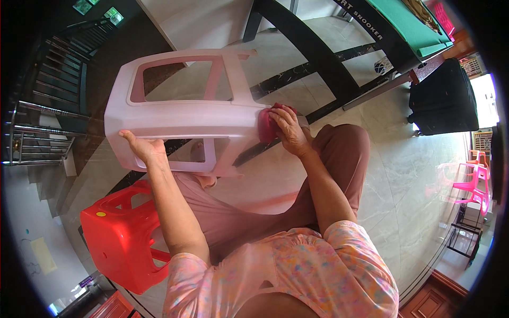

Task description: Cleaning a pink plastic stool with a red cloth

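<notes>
From the right hand, the pale stool blocks nine o'clock, a bent knee three, and the black table leg one; past the knee, floor gives room at four. From the left hand, the red stool crowds seven o'clock, but the pale stool's side (a wide cutout) lets a hand through at one.

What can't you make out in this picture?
All in the head view:
Cloth: partly covered by the right hand.
Pale stool: its far side is hidden by its near side.
Left hand: some fingers are out of sight behind the palm or stool.
Red stool: partly blocked by the left forearm.
Green table: cut off by the top edge.
</notes>
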`<action>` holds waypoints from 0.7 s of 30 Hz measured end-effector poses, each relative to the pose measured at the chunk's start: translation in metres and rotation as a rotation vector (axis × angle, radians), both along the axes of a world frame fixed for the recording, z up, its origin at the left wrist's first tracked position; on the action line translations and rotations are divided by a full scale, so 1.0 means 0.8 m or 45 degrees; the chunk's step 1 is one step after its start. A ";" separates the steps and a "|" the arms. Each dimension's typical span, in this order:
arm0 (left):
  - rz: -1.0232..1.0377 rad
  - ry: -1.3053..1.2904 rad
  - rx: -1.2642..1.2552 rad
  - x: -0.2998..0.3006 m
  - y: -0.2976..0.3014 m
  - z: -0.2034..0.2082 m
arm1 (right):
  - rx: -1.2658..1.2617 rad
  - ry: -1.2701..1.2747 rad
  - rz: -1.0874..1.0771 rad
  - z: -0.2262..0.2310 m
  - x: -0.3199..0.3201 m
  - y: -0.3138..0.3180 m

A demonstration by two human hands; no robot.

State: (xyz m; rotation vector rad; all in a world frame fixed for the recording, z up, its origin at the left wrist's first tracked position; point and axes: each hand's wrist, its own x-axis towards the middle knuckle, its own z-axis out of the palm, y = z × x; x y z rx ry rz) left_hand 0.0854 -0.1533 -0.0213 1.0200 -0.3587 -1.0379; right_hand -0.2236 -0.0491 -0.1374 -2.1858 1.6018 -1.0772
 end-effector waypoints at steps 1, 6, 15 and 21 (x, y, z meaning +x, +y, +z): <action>0.003 0.004 -0.019 0.003 -0.001 -0.003 | -0.037 -0.001 -0.002 0.000 0.000 -0.001; 0.026 0.044 -0.036 0.000 0.004 0.000 | 0.009 -0.120 -0.060 -0.022 -0.003 -0.011; 0.158 -0.087 -0.039 0.005 -0.004 0.002 | 0.303 -0.468 -0.069 -0.041 0.023 0.007; 0.196 -0.035 -0.016 0.011 -0.001 0.001 | 0.331 -0.235 0.044 -0.018 0.022 0.001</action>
